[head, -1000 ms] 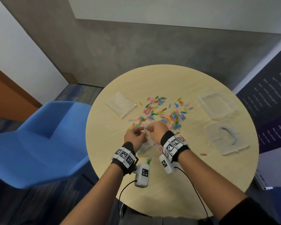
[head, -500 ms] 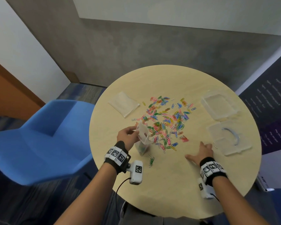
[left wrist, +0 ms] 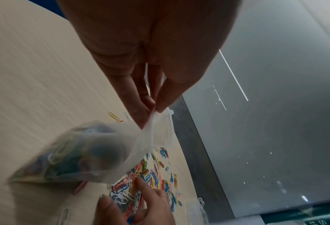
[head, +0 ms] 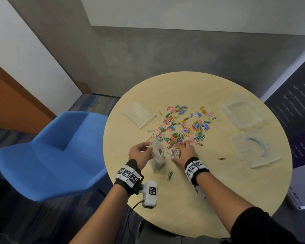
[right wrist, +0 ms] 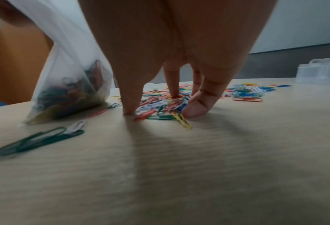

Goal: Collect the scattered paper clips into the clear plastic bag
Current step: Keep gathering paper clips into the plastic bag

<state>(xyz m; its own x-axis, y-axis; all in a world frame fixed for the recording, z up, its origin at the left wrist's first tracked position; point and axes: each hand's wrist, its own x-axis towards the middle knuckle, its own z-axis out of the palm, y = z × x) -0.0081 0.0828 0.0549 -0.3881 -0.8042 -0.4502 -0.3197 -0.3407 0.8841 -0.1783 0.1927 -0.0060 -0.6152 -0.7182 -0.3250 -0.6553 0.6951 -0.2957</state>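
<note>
On the round pale wooden table (head: 201, 199), left hand (head: 139, 154) is pinching the clear plastic bag (head: 157, 155) open while right hand (head: 184, 151), at its 3 o'clock, is clawing together colourful paper clips (right wrist: 164, 106), probably lifting them in next.

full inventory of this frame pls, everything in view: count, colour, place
Paper clips: many, mixed colours, scattered mid-table; more lie in the held bag.
Clear plastic bag: one, partly filled, near table edge, bottom on the table.
Spare plastic bag: one, clear, flat, far left of the clips.
Plastic box: one, clear, far right.
Box lid: one, clear, right, nearer than the box.
Red clip: one, alone, left of the lid.
Green clips: a few, near the bag.
Table: one, round, light wood.
Chair: one, blue, left.
Left hand: pinches the bag's top.
Right hand: fingers gathering a bunch of clips.
</note>
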